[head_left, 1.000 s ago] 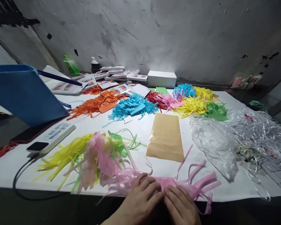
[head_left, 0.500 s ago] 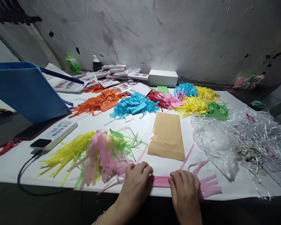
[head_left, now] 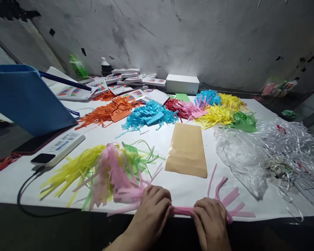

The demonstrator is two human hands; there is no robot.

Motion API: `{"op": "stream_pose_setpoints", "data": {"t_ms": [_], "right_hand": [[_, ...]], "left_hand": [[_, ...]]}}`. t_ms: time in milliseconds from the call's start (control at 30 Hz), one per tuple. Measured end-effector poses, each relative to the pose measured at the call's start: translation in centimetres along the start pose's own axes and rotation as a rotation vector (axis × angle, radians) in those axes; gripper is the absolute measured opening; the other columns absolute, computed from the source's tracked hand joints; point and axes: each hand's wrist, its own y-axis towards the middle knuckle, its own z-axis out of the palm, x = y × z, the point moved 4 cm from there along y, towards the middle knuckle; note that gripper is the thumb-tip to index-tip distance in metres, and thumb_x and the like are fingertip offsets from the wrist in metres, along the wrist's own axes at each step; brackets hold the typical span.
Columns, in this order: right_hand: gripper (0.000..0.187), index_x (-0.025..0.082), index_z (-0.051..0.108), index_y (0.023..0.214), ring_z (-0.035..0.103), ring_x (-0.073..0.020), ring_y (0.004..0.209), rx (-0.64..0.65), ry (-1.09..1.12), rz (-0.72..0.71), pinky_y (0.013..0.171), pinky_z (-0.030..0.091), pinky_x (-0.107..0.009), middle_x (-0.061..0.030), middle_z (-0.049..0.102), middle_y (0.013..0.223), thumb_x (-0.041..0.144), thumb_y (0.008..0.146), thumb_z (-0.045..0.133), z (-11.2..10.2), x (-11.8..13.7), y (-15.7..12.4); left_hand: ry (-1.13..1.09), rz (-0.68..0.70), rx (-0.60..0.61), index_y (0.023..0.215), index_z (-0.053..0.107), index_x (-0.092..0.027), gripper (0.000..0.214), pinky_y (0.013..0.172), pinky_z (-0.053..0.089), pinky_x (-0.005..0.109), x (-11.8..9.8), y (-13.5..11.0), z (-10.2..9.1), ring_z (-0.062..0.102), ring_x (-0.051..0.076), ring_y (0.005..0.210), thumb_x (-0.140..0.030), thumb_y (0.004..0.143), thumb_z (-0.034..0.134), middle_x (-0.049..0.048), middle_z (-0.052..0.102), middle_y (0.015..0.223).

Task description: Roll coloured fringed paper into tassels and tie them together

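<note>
A strip of pink tissue paper (head_left: 182,210) runs between my two hands at the table's front edge, rolled narrow in the middle, with cut fringes fanning out at both ends. Curled fingers of my left hand (head_left: 155,209) close on its left part. My right hand (head_left: 210,218) grips the right part the same way, and pink fringe strips (head_left: 232,200) spread out beyond it. Left of my left hand lies a heap of yellow fringe (head_left: 75,167), pink fringe (head_left: 112,170) and green fringe. A brown paper envelope (head_left: 187,150) lies just beyond my hands.
Orange (head_left: 108,113), blue (head_left: 149,116) and yellow tassels (head_left: 216,116) line the back, before printed boxes and a white box (head_left: 182,84). Clear plastic bags (head_left: 240,157) and silver tinsel (head_left: 290,150) cover the right. A white device (head_left: 59,150) with a cable and a blue stand (head_left: 28,97) are left.
The pink paper between my hands has gone from a flat, wider band to a narrower roll. Both hands have shifted slightly toward the table's front edge.
</note>
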Motion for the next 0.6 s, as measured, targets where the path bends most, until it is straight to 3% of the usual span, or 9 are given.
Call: {"op": "stream_pose_setpoints", "data": {"t_ms": [133,267,400,500,600], "right_hand": [[0.011,0.019,0.062,0.090,0.061,-0.0208,0.090,-0.088,-0.088,0.024,0.096,0.034,-0.044,-0.0057,0.065,0.091,0.012,0.095,0.055,0.6,0.6,0.2],[0.025,0.018,0.065,0.100,0.063,-0.0198,0.095,-0.075,0.017,-0.081,0.105,0.032,-0.045,-0.0052,0.069,0.093,0.010,0.098,0.041,0.8,1.0,-0.2],[0.016,0.019,0.066,0.099,0.065,-0.0184,0.090,-0.015,-0.020,-0.192,0.104,0.032,-0.040,-0.0023,0.071,0.090,0.013,0.095,0.052,0.0,0.9,-0.4],[0.015,0.022,0.065,0.096,0.064,-0.0175,0.091,0.058,-0.003,-0.147,0.108,0.029,-0.040,0.0004,0.070,0.090,0.011,0.093,0.054,-0.2,0.8,-0.3],[0.016,0.023,0.061,0.087,0.064,-0.0185,0.090,0.011,-0.013,0.051,0.109,0.027,-0.046,-0.0004,0.066,0.088,0.014,0.095,0.051,0.1,0.6,-0.1]], "left_hand": [[0.105,-0.091,0.004,0.084,0.057,-0.018,0.012,0.086,0.031,0.041,-0.1,0.7,0.0,0.053,0.022,0.086,-0.007,0.088,0.056,0.0049,0.062,0.094],[0.047,0.119,0.014,0.090,0.061,-0.021,0.013,0.084,0.030,0.038,-0.4,0.6,0.2,0.053,0.020,0.083,-0.012,0.096,0.054,0.0011,0.066,0.091],[-0.002,0.224,-0.034,0.091,0.064,-0.022,0.016,0.086,0.030,0.039,-0.3,-0.2,0.3,0.053,0.018,0.082,-0.020,0.101,0.051,-0.0012,0.068,0.081],[-0.069,0.150,-0.071,0.084,0.061,-0.022,0.023,0.085,0.031,0.039,-0.5,-0.3,0.2,0.052,0.019,0.083,-0.016,0.101,0.045,0.0002,0.066,0.081],[-0.057,-0.011,0.033,0.083,0.057,-0.020,0.018,0.081,0.033,0.040,-0.9,0.1,0.3,0.052,0.022,0.085,-0.012,0.094,0.045,0.0041,0.064,0.090]]}}
